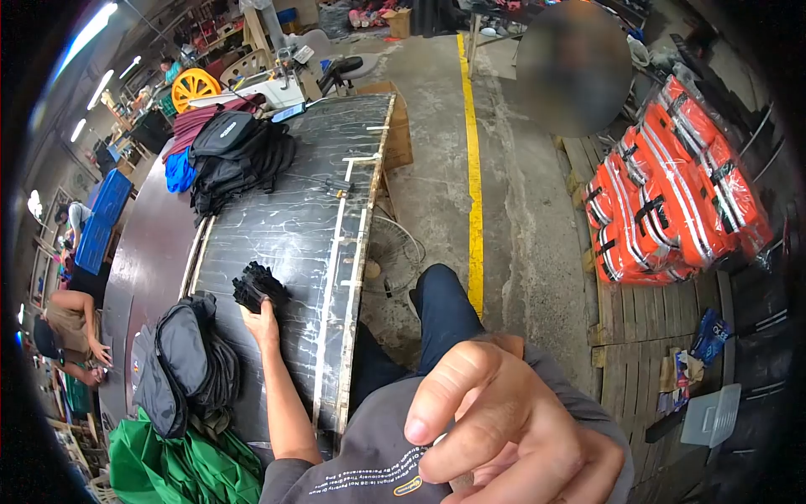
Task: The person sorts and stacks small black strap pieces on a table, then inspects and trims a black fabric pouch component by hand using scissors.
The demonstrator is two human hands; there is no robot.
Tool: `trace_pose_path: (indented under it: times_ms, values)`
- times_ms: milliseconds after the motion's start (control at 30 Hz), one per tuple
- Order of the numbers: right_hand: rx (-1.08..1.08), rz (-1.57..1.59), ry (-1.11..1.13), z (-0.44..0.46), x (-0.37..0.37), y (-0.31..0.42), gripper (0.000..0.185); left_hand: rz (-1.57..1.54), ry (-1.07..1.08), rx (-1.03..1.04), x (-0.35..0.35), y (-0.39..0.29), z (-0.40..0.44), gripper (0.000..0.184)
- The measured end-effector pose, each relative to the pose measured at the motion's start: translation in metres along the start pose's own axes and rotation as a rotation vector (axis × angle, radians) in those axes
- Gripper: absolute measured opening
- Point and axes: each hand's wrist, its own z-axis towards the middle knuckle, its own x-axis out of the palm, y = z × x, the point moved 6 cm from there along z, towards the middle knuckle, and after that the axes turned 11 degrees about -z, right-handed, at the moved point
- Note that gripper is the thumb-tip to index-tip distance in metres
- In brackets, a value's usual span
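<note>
My left hand (262, 321) reaches over the dark tabletop (311, 244) and grips a bundle of short black strips (259, 286), whose exact kind I cannot make out. Close to the camera, my right hand (512, 420) is raised in front of my chest. Its fingers are loosely bent, tips apart, with no held thing visible. Left of my left arm lies a stack of black and grey fabric pieces (189, 361), with green fabric (172, 462) below it. Farther up the table sits a pile of black bag-like pieces (239, 151).
Maroon fabric (206, 122) and a blue bundle (179, 170) lie by the far pile. A fan (390, 252) stands beneath the table's right edge. Orange packs in clear plastic (672, 193) rest on wooden pallets (638, 315) at right. Another person (75, 323) works at far left.
</note>
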Motion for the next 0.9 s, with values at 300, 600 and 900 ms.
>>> trace_pose_path:
  times_ms: [300, 600, 900]
  values:
    - [-0.470, -0.059, 0.076, -0.017, -0.001, -0.018, 0.010, -0.073, -0.029, -0.009, -0.003, 0.017, 0.003, 0.045]
    - [-0.203, -0.609, 0.402, -0.040, 0.026, -0.093, 0.017, -0.093, 0.026, -0.033, 0.000, 0.013, 0.003, 0.039]
    - [0.250, -0.740, 0.836, -0.149, 0.071, -0.233, 0.032, -0.164, 0.040, -0.081, -0.005, 0.027, 0.003, 0.040]
